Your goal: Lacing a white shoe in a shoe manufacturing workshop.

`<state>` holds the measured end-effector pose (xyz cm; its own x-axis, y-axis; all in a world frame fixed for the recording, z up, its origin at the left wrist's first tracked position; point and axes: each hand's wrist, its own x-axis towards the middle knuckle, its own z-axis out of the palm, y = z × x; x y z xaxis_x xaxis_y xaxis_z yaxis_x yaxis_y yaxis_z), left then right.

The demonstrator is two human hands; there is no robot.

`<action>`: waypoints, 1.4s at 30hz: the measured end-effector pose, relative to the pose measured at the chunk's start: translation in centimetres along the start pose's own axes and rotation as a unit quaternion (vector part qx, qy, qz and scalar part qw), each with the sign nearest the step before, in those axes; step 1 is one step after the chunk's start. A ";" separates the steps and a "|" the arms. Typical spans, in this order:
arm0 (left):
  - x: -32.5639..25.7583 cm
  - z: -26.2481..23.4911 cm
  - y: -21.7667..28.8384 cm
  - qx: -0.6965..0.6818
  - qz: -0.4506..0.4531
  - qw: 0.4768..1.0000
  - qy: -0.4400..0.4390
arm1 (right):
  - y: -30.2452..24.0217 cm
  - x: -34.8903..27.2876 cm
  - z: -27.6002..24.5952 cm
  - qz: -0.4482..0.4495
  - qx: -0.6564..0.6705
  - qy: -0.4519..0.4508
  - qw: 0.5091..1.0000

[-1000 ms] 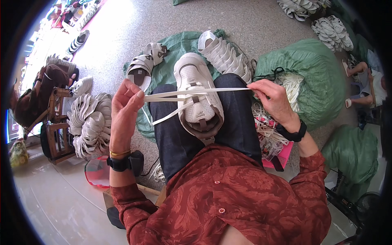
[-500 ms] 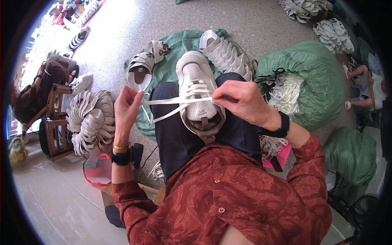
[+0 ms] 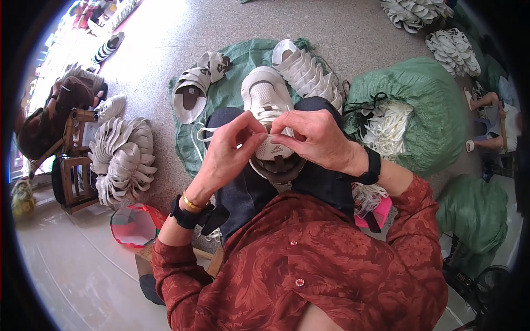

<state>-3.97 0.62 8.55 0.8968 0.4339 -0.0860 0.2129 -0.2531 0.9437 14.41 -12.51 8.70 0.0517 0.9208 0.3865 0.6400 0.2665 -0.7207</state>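
Observation:
A light beige sneaker (image 3: 264, 91) rests between my knees with its toe pointing away from me. White shoelace (image 3: 266, 113) crosses its upper, and a loop hangs out past my left hand (image 3: 229, 148). That hand pinches the lace over the shoe's tongue (image 3: 271, 150). My right hand (image 3: 317, 140) is closed at the same spot, thumb and forefinger pinching lace there. The fingertips of both hands nearly meet and cover most of the lace between them. Part of the shoe's dark-lined opening (image 3: 279, 165) shows below the hands.
A green cloth (image 3: 234, 69) on the floor carries nested shoe uppers (image 3: 306, 71) and other uppers (image 3: 190, 99). To the right stands a green sack (image 3: 430, 110) of white laces (image 3: 386, 129). Stacked uppers (image 3: 124, 160) and a red-rimmed container (image 3: 135, 226) lie left. Another person (image 3: 499, 113) sits far right.
My left hand has moved right and inward to the shoe, meeting my right hand, which shifted slightly left. The lace, stretched between them before, is now gathered over the tongue.

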 end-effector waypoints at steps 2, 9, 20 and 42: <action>-0.1 -0.1 0.1 0.039 -0.018 0.999 0.011 | 0.4 -0.3 0.2 0.014 0.000 0.011 1.000; -0.2 1.3 0.5 0.181 0.055 0.977 0.098 | 1.8 -1.6 0.4 0.050 -0.034 0.003 0.998; -0.1 1.6 1.5 0.193 0.001 0.977 0.088 | 1.3 -1.4 0.8 0.092 -0.040 -0.010 0.995; 0.6 1.2 1.3 0.209 -0.013 0.977 0.049 | 1.3 -1.3 1.3 0.129 -0.026 0.004 0.991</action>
<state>-2.64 -0.49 9.30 0.8524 0.5197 -0.0580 0.3930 -0.5633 0.7268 14.20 -12.97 6.49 0.2253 0.9538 0.1986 0.6436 0.0073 -0.7653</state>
